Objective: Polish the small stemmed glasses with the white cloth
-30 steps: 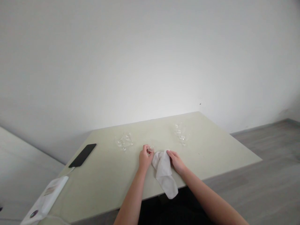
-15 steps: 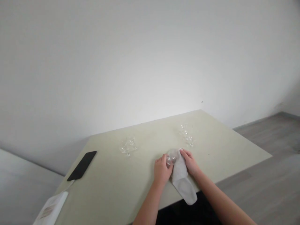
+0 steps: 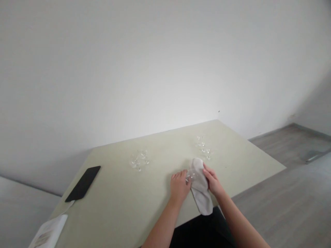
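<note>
Clock directions are taken from the held glass, with twelve toward the wall. Between eight and nine o'clock, cut off by the picture's edge, lies a white box with a printed patch. A white cable runs from it to a flat black slab, phone-like, lying at nine on the pale table. Just above nine stands a cluster of clear glasses, too faint to count. At eight is the left hand, its fingers curled around the small clear glass, which sits tilted against the upper part of a white cloth. The cloth hangs toward five, down to the table's near edge. At three the right hand pinches the cloth's side, fingers close together. At one o'clock, farther back, stands a row of clear glasses. Grey wood-look flooring spreads at four.
</note>
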Available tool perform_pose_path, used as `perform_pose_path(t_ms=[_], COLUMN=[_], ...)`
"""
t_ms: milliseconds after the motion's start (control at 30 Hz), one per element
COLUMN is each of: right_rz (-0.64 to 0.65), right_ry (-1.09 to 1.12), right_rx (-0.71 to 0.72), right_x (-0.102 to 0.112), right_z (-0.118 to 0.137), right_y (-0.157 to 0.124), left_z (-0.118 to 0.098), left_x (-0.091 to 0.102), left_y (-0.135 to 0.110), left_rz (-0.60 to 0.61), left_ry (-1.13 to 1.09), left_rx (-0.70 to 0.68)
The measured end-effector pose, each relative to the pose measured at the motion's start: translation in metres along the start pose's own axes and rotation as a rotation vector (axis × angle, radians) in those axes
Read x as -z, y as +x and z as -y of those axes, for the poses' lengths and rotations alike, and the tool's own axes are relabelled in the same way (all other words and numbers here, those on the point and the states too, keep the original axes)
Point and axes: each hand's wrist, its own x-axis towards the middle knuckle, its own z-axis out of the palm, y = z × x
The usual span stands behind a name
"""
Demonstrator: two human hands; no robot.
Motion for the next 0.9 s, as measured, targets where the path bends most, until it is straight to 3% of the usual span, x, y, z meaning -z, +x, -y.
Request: perform_pose_path(t_ms=[67,133,300,433,667,767,900], right_rz=[0.295,0.459,0.624,0.787,0.798,0.787,0.659], right_ry=[-0.152,-0.244,-0.360,-0.572,-0.704,-0.679,-0.621], right_rx=[0.146,0.282,0.432,0.500,0.513,0.519,0.544], right_x=[-0.007,-0.013,-0.022,-0.021,-0.016,-0.027,-0.053], right_z=[0.015,0.031,0.057,0.058,0.034,0.024,0.005], right_y=[-0.006,-0.009,0.003,0.018,0.035,0.048,0.073], left_z=[0.000,-0.001,0.002,0.008,0.013,0.020,0.036], left_x=[0.000,0.000,-0.001,-0.002,0.002,0.012,0.025], left_y=[0.001,0.002,0.006,0.011,0.017,0.030,0.058], left_rz=[0.009,0.014,-0.006,-0.060,-0.045,0.001,0.031], left_ry=[-0.008,-0.029,-0.072,-0.072,-0.123,-0.183,-0.193], left_rx=[0.011,0.038,0.066,0.118,0.182,0.207,0.215])
